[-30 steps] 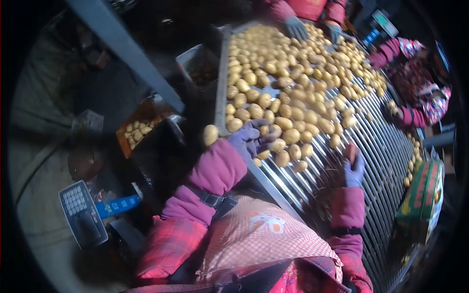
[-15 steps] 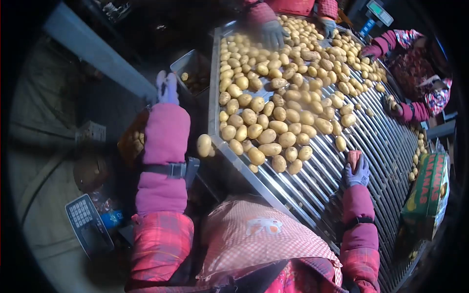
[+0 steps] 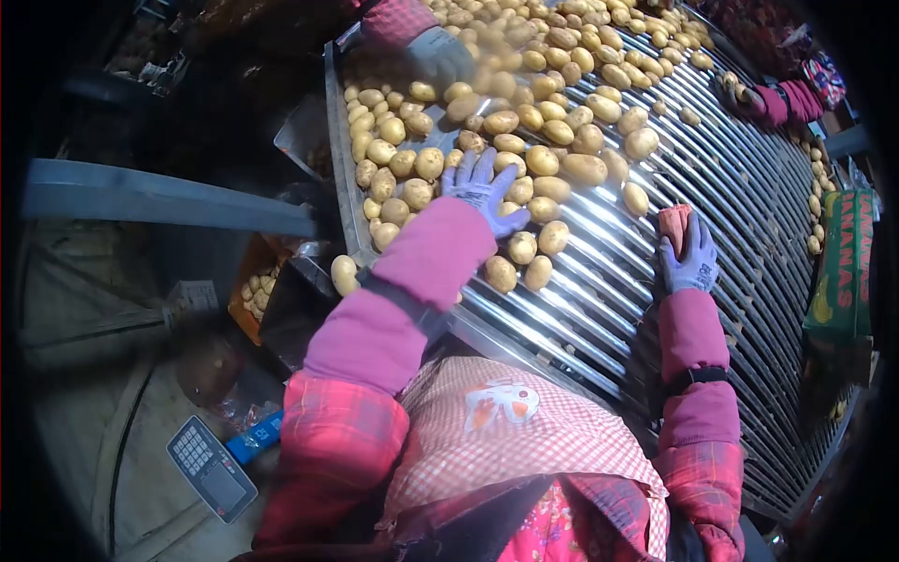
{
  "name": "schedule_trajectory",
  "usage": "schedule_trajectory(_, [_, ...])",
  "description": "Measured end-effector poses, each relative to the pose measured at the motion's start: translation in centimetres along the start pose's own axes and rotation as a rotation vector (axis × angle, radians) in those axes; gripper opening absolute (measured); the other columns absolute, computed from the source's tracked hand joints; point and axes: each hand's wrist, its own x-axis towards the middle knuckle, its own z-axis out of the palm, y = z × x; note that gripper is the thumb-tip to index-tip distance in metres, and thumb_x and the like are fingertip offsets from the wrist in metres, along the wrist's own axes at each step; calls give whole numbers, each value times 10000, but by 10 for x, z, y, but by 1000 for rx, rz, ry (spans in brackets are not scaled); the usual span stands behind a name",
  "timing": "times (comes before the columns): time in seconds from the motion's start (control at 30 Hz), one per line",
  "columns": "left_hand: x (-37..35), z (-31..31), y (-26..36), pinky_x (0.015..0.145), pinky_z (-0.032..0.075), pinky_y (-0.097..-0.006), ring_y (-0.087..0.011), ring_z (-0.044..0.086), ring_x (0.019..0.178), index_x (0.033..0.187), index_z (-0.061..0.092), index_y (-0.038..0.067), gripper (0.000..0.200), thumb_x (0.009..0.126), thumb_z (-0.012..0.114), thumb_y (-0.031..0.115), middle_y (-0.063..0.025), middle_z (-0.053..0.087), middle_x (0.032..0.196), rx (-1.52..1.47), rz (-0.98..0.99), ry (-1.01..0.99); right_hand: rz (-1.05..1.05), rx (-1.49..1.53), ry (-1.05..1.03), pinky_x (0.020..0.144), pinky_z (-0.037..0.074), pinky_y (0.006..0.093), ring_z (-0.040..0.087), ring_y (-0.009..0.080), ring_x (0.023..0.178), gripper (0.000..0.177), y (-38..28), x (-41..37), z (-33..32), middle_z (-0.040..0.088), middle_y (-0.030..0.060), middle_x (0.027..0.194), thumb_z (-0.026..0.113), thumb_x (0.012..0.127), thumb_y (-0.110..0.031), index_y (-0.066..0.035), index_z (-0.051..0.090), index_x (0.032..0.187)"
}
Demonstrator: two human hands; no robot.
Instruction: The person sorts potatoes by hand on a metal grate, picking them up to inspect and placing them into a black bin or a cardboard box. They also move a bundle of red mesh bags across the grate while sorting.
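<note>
My left hand (image 3: pixel 485 192), in a lilac work glove, lies with spread fingers on the potatoes (image 3: pixel 405 164) near the left side of the sorting table. No potato is gripped in it. Several potatoes touch its fingers and thumb. On the metal rollers (image 3: pixel 613 267) to the right, my right hand (image 3: pixel 693 260), gloved the same way, is closed on a pinkish-red blocky piece (image 3: pixel 672 223). What kind of thing that piece is, I cannot make out. One loose potato (image 3: pixel 636 199) lies on the rollers just beyond it.
A co-worker's gloved hand (image 3: pixel 440 58) is among the far potatoes; another person's hand (image 3: pixel 742 96) rests at the right edge. A green banana box (image 3: pixel 841 267) stands at right. At left are a metal beam (image 3: pixel 169 199), an orange crate (image 3: pixel 245 304) and a scale display (image 3: pixel 212 470).
My left hand has moved right, from beside the table onto the potatoes. My right hand stays on the rollers with the pinkish-red piece. The camera view has shifted.
</note>
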Motion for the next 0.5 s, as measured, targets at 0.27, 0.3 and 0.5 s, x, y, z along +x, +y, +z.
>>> schedule_trajectory(0.27, [-53, -10, 13, 1007, 306, -571, -473, 284, 1303, 1340, 486, 163, 657, 772, 614, 467, -149, 373, 1425, 40, 259, -30, -23, 11, 29, 944, 421, 463, 495, 349, 1156, 774, 1, -2, -1, 442, 154, 1351, 672, 755, -440, -209, 359, 1424])
schedule_trajectory(0.3, [-62, -13, 14, 1007, 306, -571, -473, 284, 1303, 1340, 486, 163, 657, 772, 614, 467, -149, 373, 1425, 40, 261, -32, -28, 10, 39, 940, 423, 463, 496, 347, 1155, 771, 2, -3, 0, 442, 151, 1352, 672, 757, -438, -210, 360, 1424])
schedule_trajectory(0.5, [-49, -56, 12, 908, 456, -392, -319, 532, 1125, 1210, 576, 76, 390, 875, 572, 276, -158, 542, 1231, -607, -12, 22, 19, -22, 6, 945, 419, 461, 497, 337, 1156, 778, -2, -3, -2, 426, 131, 1371, 679, 751, -445, -219, 360, 1424])
